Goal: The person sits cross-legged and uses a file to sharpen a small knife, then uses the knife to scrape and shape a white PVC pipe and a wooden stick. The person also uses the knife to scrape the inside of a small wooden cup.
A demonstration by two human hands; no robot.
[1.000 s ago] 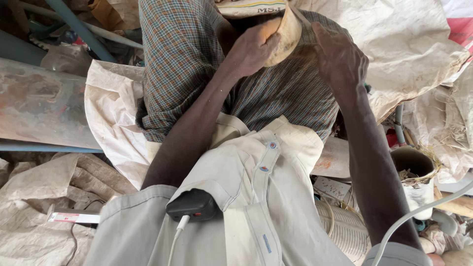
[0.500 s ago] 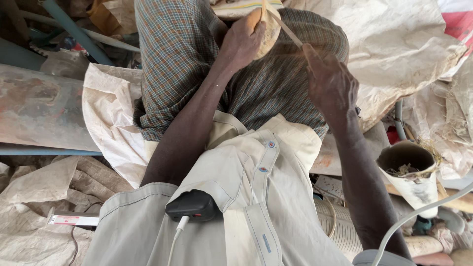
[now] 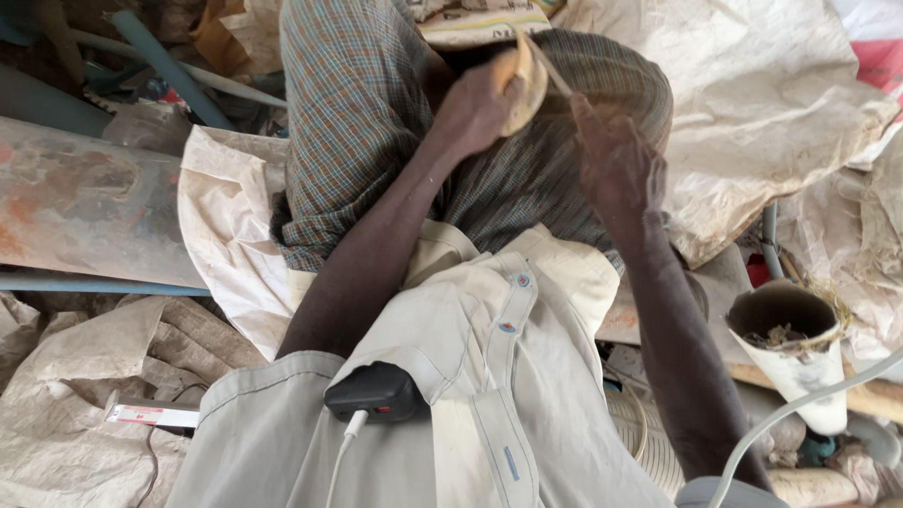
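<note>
A pale disc [image 3: 523, 87] was gripped shut in the left hand [image 3: 475, 108] over the checked lap [image 3: 376, 141] — a thin strip [image 3: 550, 68] pinched by the right hand [image 3: 616, 165] — apparently mid-trimming, steadiness being needed next.

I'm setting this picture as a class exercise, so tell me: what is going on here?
A seated person works over their lap, seen from above. The left hand grips a small rounded tan object, and the right hand holds a thin pale strip that runs up against it. Below lie checked trousers and a beige buttoned shirt with a small black device clipped on. Worn pale sacks surround them, and a white tube-shaped container stands at the right.
</note>
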